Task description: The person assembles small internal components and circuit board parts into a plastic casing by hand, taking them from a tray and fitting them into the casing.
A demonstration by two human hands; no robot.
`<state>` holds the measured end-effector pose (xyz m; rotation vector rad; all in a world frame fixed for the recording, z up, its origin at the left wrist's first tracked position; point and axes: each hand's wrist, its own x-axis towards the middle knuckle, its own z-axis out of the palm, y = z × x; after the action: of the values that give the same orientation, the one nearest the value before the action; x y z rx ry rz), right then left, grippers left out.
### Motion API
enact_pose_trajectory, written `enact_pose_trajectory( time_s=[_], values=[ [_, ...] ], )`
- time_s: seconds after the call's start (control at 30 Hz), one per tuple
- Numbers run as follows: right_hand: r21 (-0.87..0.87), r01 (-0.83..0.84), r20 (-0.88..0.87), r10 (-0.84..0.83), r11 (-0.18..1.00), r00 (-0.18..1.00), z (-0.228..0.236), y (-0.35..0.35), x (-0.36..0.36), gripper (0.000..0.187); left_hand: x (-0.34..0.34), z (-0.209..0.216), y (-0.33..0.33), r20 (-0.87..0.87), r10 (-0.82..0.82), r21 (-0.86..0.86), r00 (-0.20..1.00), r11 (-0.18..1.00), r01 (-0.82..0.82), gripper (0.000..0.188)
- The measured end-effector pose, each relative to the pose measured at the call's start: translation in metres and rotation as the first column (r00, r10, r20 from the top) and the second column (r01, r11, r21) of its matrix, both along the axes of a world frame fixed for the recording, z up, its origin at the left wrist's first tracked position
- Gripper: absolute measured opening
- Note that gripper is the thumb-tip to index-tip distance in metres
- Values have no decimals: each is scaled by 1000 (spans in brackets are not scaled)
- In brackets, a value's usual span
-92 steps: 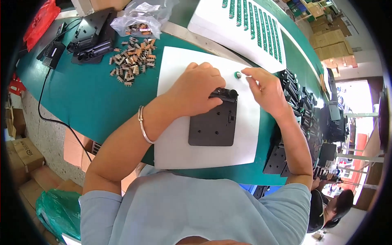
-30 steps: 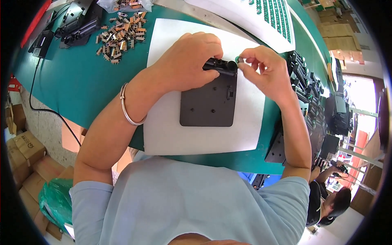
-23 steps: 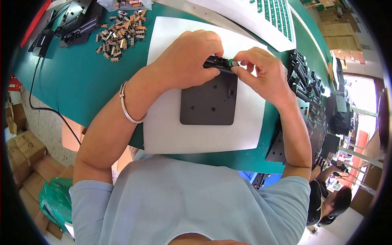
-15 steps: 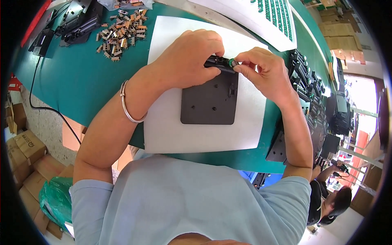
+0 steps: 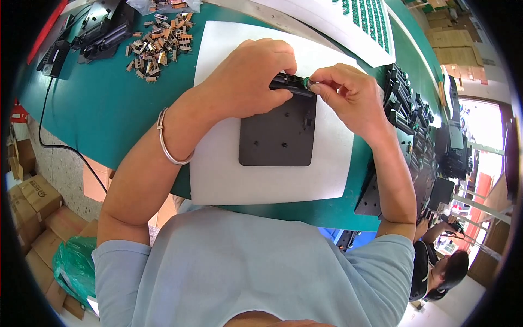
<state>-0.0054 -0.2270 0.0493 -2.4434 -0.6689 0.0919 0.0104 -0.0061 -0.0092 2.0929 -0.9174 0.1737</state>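
Observation:
A black plate-like housing (image 5: 277,136) with a thick tubular bar (image 5: 297,87) along its far edge lies on a white foam sheet (image 5: 234,182). My left hand (image 5: 253,79) is closed around the left part of that bar, thumb in front and fingers behind. At the bar's right end sits a small round green part (image 5: 307,83). My right hand (image 5: 348,98) pinches this green part between thumb and fingertips, against the bar's end. The fingertips hide part of it.
A heap of small metal-and-orange components (image 5: 160,46) lies on the green table (image 5: 109,103) at far left, beside black assemblies (image 5: 103,30). A white tray (image 5: 376,49) with rows of green parts stands far right. More black assemblies (image 5: 403,101) line the right; another person (image 5: 441,267) sits beyond.
The view has shifted slightly, moving the table items a little left. Both hands keep their holds on the bar and the green part, with only a slight shift of the right fingertips.

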Motion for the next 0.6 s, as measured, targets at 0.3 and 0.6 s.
enact_pose_trajectory(
  time_s=[0.3,0.6],
  values=[
    [15,19,-54,-19,1000,998,0,-2,2,8,1,2,1,-2,-11,18,1000,1000,11,30],
    [55,-67,-3,68,996,998,-4,-10,8,9,3,4,2,0,-41,23,999,999,41,32]
  ],
)
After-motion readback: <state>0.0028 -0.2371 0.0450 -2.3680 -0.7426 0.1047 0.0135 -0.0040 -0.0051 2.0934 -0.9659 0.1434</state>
